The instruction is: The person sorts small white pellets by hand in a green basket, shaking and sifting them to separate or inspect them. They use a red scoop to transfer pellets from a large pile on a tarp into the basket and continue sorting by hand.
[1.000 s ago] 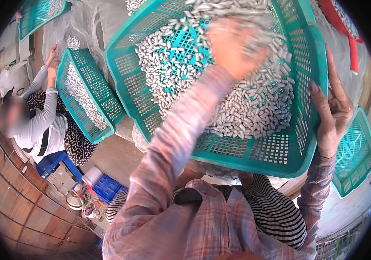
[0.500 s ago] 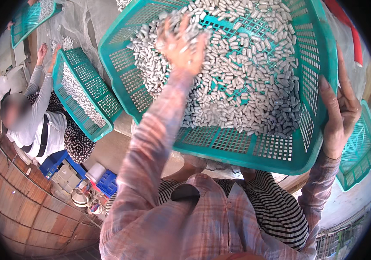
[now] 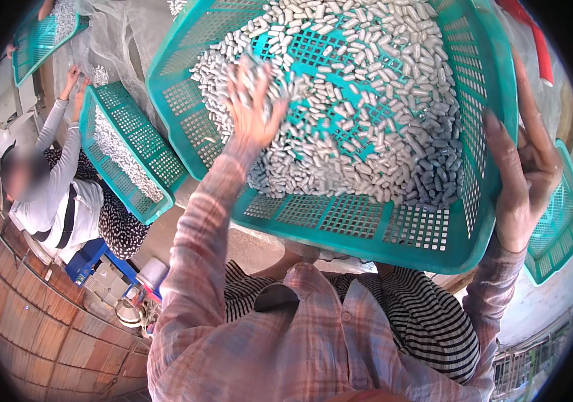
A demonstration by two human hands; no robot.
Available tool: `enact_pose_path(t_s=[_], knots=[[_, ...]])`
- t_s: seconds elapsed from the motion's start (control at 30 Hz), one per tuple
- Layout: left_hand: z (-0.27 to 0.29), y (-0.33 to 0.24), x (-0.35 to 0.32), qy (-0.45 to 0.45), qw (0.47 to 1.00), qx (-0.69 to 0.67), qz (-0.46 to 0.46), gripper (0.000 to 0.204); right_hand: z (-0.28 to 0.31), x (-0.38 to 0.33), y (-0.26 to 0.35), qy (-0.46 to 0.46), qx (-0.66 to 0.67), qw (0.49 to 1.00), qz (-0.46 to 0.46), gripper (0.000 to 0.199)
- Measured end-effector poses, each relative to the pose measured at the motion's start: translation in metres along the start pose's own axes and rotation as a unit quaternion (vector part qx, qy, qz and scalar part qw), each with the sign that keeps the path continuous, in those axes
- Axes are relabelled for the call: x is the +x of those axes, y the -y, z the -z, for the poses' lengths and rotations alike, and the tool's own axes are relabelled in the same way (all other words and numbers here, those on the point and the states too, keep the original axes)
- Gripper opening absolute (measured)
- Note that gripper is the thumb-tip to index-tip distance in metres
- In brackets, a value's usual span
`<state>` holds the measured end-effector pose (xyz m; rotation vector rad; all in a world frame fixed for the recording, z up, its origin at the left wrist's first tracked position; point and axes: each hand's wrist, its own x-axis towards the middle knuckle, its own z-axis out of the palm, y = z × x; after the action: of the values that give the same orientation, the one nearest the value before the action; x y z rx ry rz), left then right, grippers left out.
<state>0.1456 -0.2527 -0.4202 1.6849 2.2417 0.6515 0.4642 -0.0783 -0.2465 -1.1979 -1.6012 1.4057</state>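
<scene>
Spreading open-fingered, the left hand point(image 3: 254, 100) lay flat on the white cocoons point(image 3: 367, 100) heaped inside the teal basket point(image 3: 340, 228), while the right hand point(image 3: 524, 174) gripped its right rim, tilting it.

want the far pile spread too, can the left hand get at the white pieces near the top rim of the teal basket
Probably yes: the left hand already lies among the white pieces inside the teal basket, open-topped, nothing between it and the upper rim.

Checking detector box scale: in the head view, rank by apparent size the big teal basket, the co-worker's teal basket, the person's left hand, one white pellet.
1. Big teal basket, nearest the camera, which inflates it.
2. Co-worker's teal basket, farther off, so true size against the first is unsure.
3. Left hand.
4. One white pellet.
</scene>
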Motion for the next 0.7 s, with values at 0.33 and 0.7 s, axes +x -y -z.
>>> enact_pose_path(t_s=[0.33,0.7], knots=[[-0.055,-0.200,0.103,-0.145,0.981,-0.080,-0.098,0.051,-0.007,0.003,0.020,0.042,-0.051,0.998,-0.021,0.050],[0.006,0.005,-0.006,0.063,0.991,0.103,-0.051,0.074,-0.001,0.000,0.004,0.032,0.005,0.998,-0.051,0.054]])
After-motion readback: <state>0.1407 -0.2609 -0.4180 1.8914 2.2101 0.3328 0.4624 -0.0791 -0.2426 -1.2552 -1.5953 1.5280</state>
